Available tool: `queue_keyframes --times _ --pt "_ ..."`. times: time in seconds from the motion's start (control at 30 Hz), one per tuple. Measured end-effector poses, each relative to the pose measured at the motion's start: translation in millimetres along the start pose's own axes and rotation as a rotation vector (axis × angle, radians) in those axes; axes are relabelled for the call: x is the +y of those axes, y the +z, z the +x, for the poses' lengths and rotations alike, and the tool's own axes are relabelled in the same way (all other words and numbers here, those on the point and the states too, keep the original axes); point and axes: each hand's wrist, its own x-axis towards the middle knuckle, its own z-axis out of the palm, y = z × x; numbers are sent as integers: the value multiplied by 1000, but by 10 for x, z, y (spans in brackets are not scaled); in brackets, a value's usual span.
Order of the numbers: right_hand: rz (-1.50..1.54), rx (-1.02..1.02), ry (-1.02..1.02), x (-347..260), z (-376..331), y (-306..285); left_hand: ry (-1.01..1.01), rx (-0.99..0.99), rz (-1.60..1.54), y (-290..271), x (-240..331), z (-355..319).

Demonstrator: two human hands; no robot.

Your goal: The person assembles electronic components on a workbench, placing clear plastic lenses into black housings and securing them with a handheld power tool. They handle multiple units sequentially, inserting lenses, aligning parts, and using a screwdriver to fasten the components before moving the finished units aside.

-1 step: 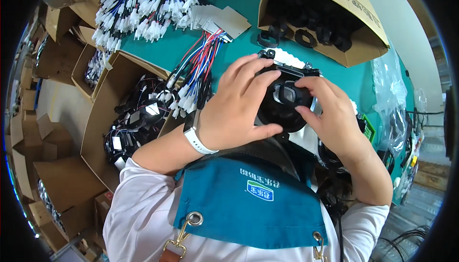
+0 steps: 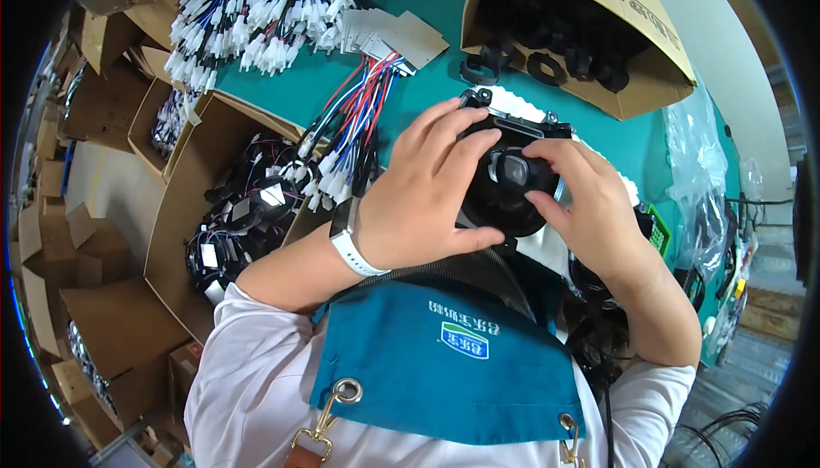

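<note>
In front of my chest is a black lamp-like housing [image 2: 494, 205] with a round dark face and a bracket along its far edge. A clear lens in a black round mount [image 2: 515, 169] stands at its middle. My left hand [image 2: 431, 186] wraps the housing's left side, fingers over the far edge and thumb along the near side. My right hand [image 2: 585, 199] has its thumb and forefinger curled against the right side of the lens mount. Its other fingers are folded behind. A white pad [image 2: 547, 246] shows partly beneath the housing.
Beyond my hands, a tipped cardboard box [image 2: 632, 108] holds black rings, some spilled on the green table [image 2: 427, 96]. Wire bundles with white plugs [image 2: 273, 28] and grey cards [image 2: 389, 37] lie left. An open carton [image 2: 175, 246] of black assemblies stands lower left; plastic bags [image 2: 696, 178] lie right.
My right thumb and forefinger have shifted very slightly left on the lens mount. The left hand and the housing look nearly unmoved.
</note>
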Motion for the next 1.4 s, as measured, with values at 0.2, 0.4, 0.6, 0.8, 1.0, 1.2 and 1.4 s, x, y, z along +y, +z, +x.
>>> queue_keyframes --times 0.2,0.4,0.6,0.8,1.0,1.2,1.4 --pt "-70 -20 -45 48 40 82 -14 -9 -11 71 -29 -39" --pt "-129 -62 -87 80 27 108 11 -18 11 97 -50 -57" --pt "-148 -141 -69 92 46 49 -17 49 -37 106 -3 -51" --pt "-210 154 6 -153 -250 -255 161 -91 57 -145 183 -38" --pt "-325 33 294 -307 -1058 -253 405 -232 329 53 216 10" --pt "-462 169 195 -151 -1421 205 535 -213 327 138 223 253" --pt "-414 247 104 -143 -1481 219 521 -155 348 329 158 685"
